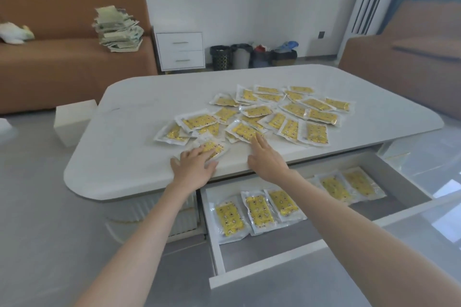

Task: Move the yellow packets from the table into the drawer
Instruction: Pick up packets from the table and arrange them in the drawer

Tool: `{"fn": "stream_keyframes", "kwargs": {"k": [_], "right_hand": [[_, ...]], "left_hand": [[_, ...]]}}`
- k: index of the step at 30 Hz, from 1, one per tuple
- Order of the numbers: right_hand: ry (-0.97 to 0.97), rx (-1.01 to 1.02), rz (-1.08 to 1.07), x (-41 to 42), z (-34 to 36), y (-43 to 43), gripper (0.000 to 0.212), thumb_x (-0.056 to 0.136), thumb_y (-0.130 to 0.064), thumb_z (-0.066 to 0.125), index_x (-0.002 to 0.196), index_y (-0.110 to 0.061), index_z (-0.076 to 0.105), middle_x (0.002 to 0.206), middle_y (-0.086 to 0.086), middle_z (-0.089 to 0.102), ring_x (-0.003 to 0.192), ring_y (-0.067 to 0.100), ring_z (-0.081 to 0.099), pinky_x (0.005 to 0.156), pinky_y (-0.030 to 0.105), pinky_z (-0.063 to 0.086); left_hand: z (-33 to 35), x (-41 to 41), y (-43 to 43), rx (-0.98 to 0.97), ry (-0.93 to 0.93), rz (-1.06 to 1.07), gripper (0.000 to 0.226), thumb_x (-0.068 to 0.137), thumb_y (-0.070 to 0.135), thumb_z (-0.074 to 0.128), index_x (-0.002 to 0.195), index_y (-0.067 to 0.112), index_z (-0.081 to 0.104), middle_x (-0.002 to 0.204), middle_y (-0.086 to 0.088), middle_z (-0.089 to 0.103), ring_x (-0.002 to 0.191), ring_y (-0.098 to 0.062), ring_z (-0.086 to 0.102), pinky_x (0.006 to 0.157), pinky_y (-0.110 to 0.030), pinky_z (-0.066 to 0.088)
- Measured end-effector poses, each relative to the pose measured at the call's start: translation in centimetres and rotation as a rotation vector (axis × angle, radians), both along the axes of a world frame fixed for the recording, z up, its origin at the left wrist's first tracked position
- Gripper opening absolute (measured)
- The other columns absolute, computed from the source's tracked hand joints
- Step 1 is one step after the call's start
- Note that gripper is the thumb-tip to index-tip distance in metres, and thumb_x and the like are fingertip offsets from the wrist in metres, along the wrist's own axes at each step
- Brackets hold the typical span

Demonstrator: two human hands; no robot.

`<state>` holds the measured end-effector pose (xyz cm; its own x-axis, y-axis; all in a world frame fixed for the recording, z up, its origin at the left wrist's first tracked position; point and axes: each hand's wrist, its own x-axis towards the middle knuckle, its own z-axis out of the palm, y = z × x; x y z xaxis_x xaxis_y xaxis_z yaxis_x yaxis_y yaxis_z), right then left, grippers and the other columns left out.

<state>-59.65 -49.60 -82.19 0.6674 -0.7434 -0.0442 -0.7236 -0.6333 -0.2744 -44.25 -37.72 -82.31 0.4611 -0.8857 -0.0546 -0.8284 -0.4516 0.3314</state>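
Observation:
Several yellow packets [287, 112] in clear wrap lie scattered over the white table [129, 132]. One packet [215, 148] sits apart near the front edge, and my left hand [193, 166] rests flat on it with fingers spread. My right hand [265, 157] reaches forward, its straight fingertips touching the near edge of another packet [242, 131]. Below the table's front right, the open white drawer [262, 264] holds several yellow packets [258, 210] laid in a row along its back.
A brown sofa [62, 65] with a pile of papers [117, 30] stands at the back left, a small white cabinet [179, 50] beside it. Bins [239, 56] line the wall. A white box [74, 119] sits left of the table. Another seat [411, 62] is right.

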Motion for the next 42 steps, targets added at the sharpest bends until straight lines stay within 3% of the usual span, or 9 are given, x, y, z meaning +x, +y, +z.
{"fn": "stream_keyframes", "kwargs": {"k": [8,15,22,25,30,33,36,40,42], "right_hand": [[0.086,-0.108,0.049,-1.5,1.5,0.0,0.03,0.096,-0.023,0.035,0.116,-0.009,0.053,0.121,0.011,0.056,0.107,0.027,0.052,0.081,0.035,0.045],[-0.064,-0.197,0.044,-2.7,2.5,0.5,0.029,0.095,-0.032,0.047,0.107,-0.02,0.071,0.107,0.004,0.064,0.086,0.025,0.064,0.068,0.03,0.05],[-0.229,0.145,-0.148,0.1,2.9,-1.1,0.051,0.093,-0.036,0.052,0.138,-0.016,0.04,0.134,0.012,0.051,0.13,0.029,0.038,0.092,0.041,0.042],[-0.118,0.239,-0.22,1.1,2.2,-1.5,0.064,0.091,-0.04,0.052,0.145,-0.015,0.026,0.14,0.014,0.043,0.138,0.032,0.021,0.106,0.045,0.027],[-0.03,0.228,-0.346,2.0,2.1,-2.4,0.065,0.082,-0.044,0.066,0.131,-0.009,0.04,0.139,0.015,0.039,0.133,0.033,0.027,0.104,0.043,0.028],[0.021,0.284,-0.37,2.0,2.3,-3.4,0.055,0.071,-0.056,0.073,0.098,-0.014,0.049,0.12,0.013,0.053,0.127,0.033,0.034,0.097,0.042,0.033],[0.02,0.36,-0.357,1.5,2.1,-3.9,0.06,0.062,-0.063,0.076,0.069,-0.018,0.035,0.077,0.003,0.042,0.085,0.025,0.045,0.065,0.03,0.036],[-0.317,0.579,-0.395,0.1,2.4,-4.2,0.039,0.085,-0.04,0.066,0.071,-0.014,0.041,0.072,0.002,0.046,0.071,0.018,0.045,0.061,0.025,0.034],[-0.537,0.729,-0.493,-0.7,3.3,-4.3,0.031,0.09,-0.031,0.063,0.071,-0.011,0.048,0.067,0.001,0.047,0.059,0.013,0.044,0.055,0.021,0.034]], "left_hand": [[1.1,0.1,-0.3,-0.109,0.1,0.184,0.03,0.087,0.044,0.058,0.117,0.04,0.06,0.139,0.003,0.038,0.13,-0.026,0.034,0.11,-0.051,0.019],[1.5,0.6,-1.0,-0.074,0.175,0.264,0.085,0.069,0.049,0.077,0.141,0.032,0.035,0.142,-0.007,0.041,0.129,-0.034,0.036,0.102,-0.043,0.035],[1.4,1.3,-1.7,-0.151,0.345,0.263,0.107,0.06,0.038,0.087,0.146,0.022,0.025,0.147,-0.003,0.04,0.132,-0.026,0.041,0.098,-0.038,0.04],[1.2,1.5,-1.8,-0.167,0.361,0.253,0.102,0.065,0.04,0.083,0.146,0.021,0.025,0.149,0.0,0.038,0.134,-0.024,0.04,0.099,-0.036,0.039],[1.2,1.5,-1.9,-0.234,0.449,0.277,0.077,0.077,0.034,0.076,0.14,0.014,0.037,0.142,-0.002,0.046,0.128,-0.023,0.045,0.095,-0.032,0.039],[0.9,2.0,-2.5,-0.249,0.591,0.326,0.062,0.077,0.028,0.077,0.13,0.01,0.05,0.128,-0.002,0.056,0.118,-0.023,0.053,0.096,-0.034,0.043],[0.7,2.3,-3.5,-0.25,0.703,0.322,0.029,0.078,0.022,0.075,0.094,0.009,0.054,0.098,-0.002,0.055,0.089,-0.017,0.054,0.08,-0.028,0.042],[1.2,1.4,-4.9,-0.283,0.827,0.357,0.014,0.085,0.014,0.067,0.087,0.01,0.054,0.088,-0.004,0.052,0.08,-0.017,0.049,0.071,-0.022,0.036],[1.7,0.7,-5.5,-0.307,0.932,0.376,0.021,0.088,0.012,0.064,0.106,0.003,0.06,0.096,-0.006,0.058,0.088,-0.018,0.053,0.067,-0.022,0.039]]}}
